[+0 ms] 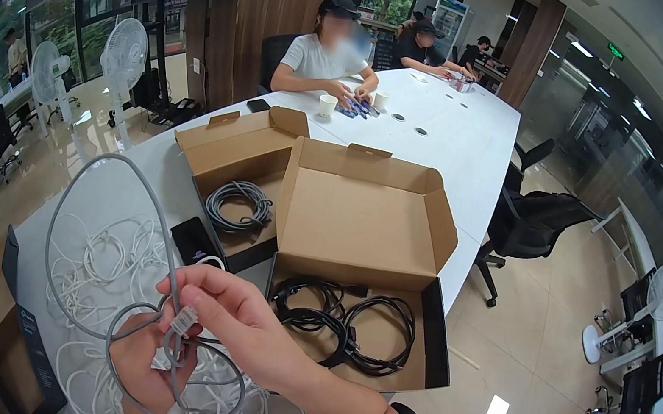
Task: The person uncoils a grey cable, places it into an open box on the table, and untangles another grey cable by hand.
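A grey cable (154, 180) rises in a large loop from my hands, with smaller loops hanging below. My right hand (217, 310) pinches the cable near a clear plug (183, 320). Lower and to the left, my left hand (146, 359) is wrapped round the same cable, its fingers partly hidden. Tangled white cables (114, 256) lie on the table beneath and around my hands. Just beyond, an open cardboard box (227, 159) holds a coiled grey cable (237, 208). Beside it, a larger open box (365, 212) holds coiled black cables (381, 334).
A dark phone-like object (191, 242) lies by the boxes. Another open box (30, 333) stands at the lower left. Across the white table (461, 141), a person (328, 57) handles small items near paper cups (327, 105). Black chairs (534, 224) stand right.
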A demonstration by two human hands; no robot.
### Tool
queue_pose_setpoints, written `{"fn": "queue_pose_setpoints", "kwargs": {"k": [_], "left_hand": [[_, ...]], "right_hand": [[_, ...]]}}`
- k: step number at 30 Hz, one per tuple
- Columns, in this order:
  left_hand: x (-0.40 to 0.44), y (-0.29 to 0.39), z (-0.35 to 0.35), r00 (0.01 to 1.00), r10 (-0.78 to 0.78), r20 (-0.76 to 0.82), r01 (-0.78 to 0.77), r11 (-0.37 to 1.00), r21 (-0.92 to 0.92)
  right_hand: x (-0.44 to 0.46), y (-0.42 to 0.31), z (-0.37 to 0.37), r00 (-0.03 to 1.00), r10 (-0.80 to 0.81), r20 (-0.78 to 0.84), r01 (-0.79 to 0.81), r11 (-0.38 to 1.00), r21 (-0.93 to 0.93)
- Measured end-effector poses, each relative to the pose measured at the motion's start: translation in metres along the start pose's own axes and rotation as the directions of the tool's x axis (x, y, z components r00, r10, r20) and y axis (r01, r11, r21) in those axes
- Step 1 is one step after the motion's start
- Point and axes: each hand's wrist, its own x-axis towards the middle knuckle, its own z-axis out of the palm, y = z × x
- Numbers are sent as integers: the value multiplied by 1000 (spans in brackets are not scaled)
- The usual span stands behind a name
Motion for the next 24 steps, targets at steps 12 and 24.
{"fn": "queue_pose_setpoints", "kwargs": {"k": [12,24], "left_hand": [[-1,-1,4,991,-97,-94,101,994,30],[4,-5,-2,991,11,-130,5,993,120]], "right_hand": [[-2,-1,7,981,-164,105,191,916,-352],[-5,-2,9,946,-304,112,323,850,-416]]}}
